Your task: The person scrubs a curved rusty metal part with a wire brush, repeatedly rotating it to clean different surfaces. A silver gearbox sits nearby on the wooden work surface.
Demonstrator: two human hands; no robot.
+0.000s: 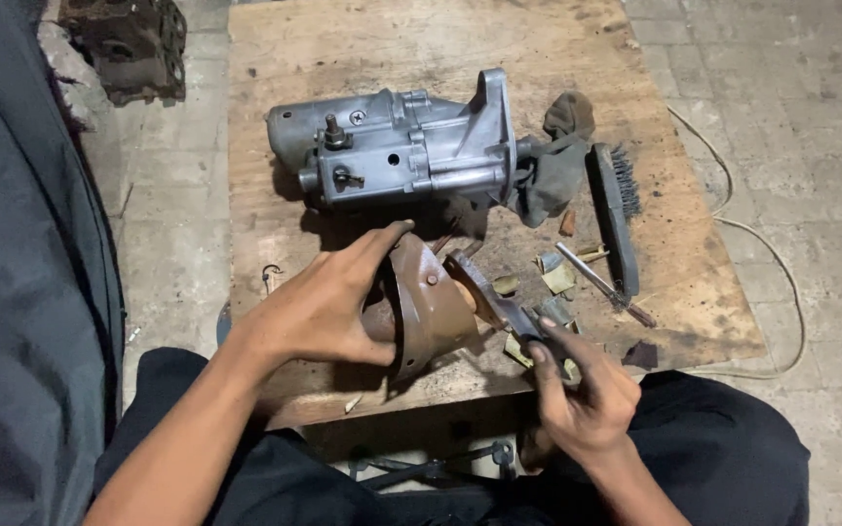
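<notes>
Palm of left hand (328,310) hidden against the rusty brown housing (426,310), thumb up over the top edge, fingers wrapped round the near-left side, closed on it; inside of the housing mostly unseen, only a dark hollow toward the wrist visible. Right hand (577,394) curled tight round the handle end of a flat metal tool (494,302); handle itself buried in the fist, tip lost behind the housing rim, so contact there hard to judge. Housing held just above the near edge of the wooden board (440,49), open mouth facing left toward the palm, domed end toward the tool; long axis running roughly left to right. Tool slanting from lower right up to upper left. Behind, grey starter motor (401,146) lying lengthwise across the board, nose half wrapped in a dark rag (557,161); wire brush (616,209) just beside it; scraps of paper too small to identify. Lower body cut off by the frame.
</notes>
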